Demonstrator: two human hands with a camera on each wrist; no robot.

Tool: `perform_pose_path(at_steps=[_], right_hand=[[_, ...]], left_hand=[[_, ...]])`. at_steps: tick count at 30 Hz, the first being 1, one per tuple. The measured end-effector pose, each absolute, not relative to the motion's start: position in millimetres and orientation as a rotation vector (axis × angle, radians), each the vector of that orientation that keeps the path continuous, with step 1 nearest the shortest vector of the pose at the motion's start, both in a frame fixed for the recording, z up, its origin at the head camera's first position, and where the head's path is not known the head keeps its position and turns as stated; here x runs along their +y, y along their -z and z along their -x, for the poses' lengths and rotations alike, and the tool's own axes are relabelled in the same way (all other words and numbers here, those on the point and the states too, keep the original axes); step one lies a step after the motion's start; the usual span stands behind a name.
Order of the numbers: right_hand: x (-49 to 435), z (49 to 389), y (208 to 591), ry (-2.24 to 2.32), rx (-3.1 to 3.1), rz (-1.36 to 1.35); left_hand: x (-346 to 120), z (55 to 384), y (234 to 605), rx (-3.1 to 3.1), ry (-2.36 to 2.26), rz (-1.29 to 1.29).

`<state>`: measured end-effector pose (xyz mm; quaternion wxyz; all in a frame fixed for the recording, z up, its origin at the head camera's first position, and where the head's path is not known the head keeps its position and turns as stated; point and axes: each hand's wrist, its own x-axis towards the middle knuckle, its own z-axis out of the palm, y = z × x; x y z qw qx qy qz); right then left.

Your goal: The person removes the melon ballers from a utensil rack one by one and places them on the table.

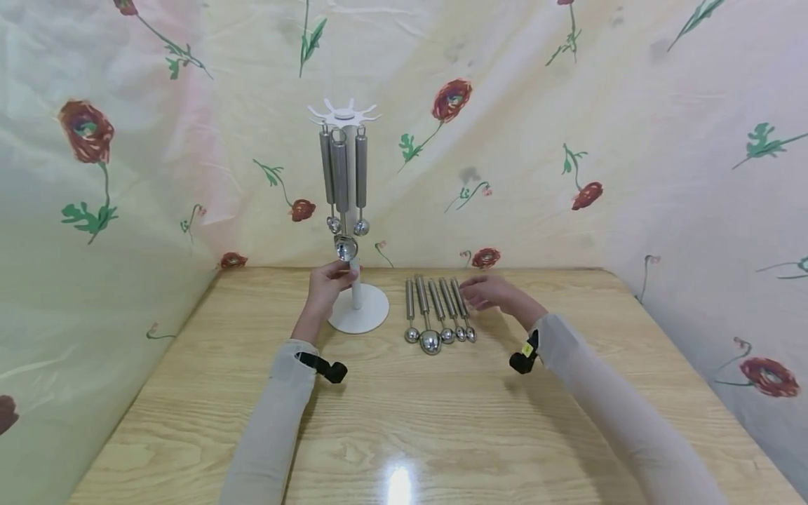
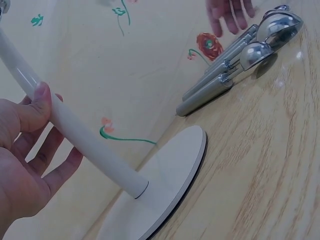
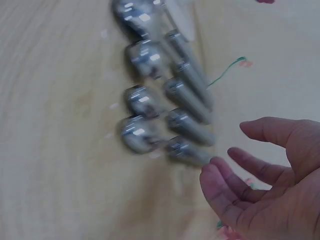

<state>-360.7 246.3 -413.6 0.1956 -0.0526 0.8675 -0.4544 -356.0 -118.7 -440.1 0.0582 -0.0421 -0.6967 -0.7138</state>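
My left hand [image 1: 324, 287] grips the post [image 2: 95, 146] of a white stand, thumb on the near side and fingers behind. The stand's round base [image 1: 369, 319] rests on the table, and its top [image 1: 344, 113] spreads into several hooked arms. Metal scoops with ribbed handles hang there; the front scoop [image 1: 340, 175] dangles just above my left hand. Several more metal scoops lie side by side right of the base, bowls toward me, the largest scoop [image 1: 431, 341] among them. My right hand [image 1: 495, 293], fingers slightly bent and apart, is beside the handle end of the rightmost scoop [image 3: 190, 151].
A light wood table [image 1: 391, 414] carries everything. Flower-patterned cloth [image 1: 517, 154] hangs behind it and along both sides, meeting the back edge close behind the stand and scoops. Black wrist cameras sit on both sleeves.
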Motion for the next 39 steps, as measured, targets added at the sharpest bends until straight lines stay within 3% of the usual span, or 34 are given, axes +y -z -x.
perform_pose_path(at_steps=[22,32,39], right_hand=[[130,365,298,1.62,2.293,0.698],[103,359,270,1.697,2.189,0.919],[93,355,260,1.723,2.159,0.923]], left_hand=[[-120,357,438,-2.092,2.219,0.107],[-121,356,437,-2.123,2.21,0.076],[-121,358,437,-2.132,2.209,0.083]])
